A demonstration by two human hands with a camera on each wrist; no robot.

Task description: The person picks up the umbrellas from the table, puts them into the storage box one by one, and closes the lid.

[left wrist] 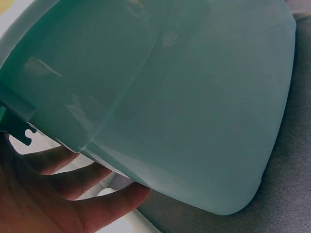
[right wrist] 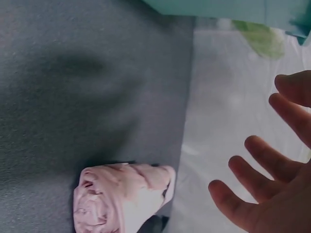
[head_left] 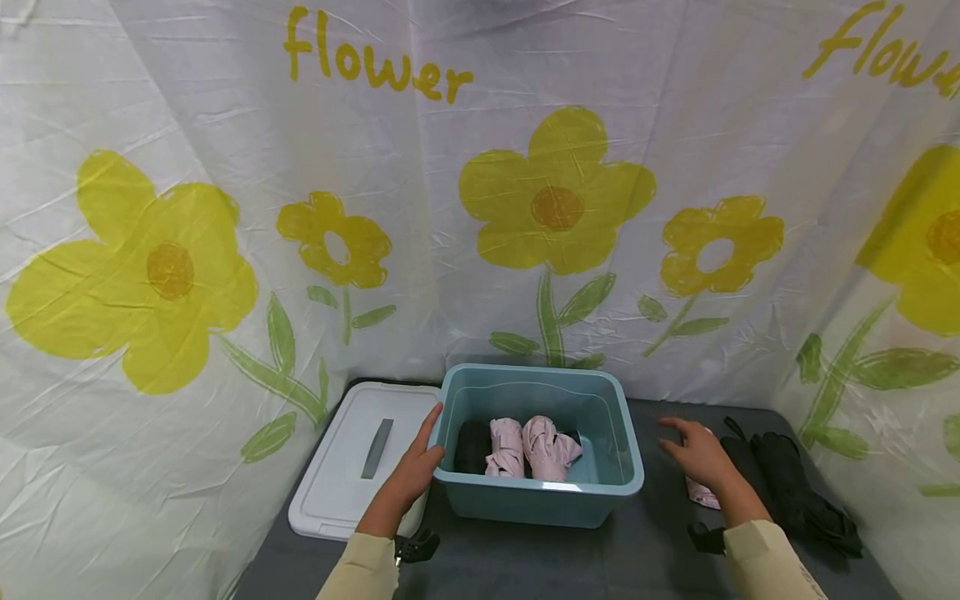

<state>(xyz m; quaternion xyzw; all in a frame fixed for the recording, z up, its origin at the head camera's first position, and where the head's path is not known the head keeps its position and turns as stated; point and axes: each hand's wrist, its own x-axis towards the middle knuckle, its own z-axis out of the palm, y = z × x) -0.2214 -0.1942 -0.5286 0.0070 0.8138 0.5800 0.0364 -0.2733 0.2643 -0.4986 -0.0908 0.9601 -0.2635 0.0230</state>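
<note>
A teal plastic bin (head_left: 525, 504) stands on the dark table. Inside lie a rolled pink fabric bundle (head_left: 506, 448), a second, looser pink bundle (head_left: 551, 450) and a dark roll (head_left: 472, 447) at the left wall. My left hand (head_left: 408, 475) rests against the bin's left side; in the left wrist view its fingers (left wrist: 116, 204) lie fairly straight along the bin's edge. To the right of the bin hovers my right hand (head_left: 701, 454), empty, fingers apart and loosely bent. Beneath it a rolled pink bundle (right wrist: 121, 199) lies on the table, partly hidden in the head view.
A white lid (head_left: 337, 467) with a grey handle lies left of the bin. Several black folded umbrellas (head_left: 798, 483), one with a strap loop, lie at the right. Behind the table hangs a white curtain (head_left: 427, 208) with yellow flowers.
</note>
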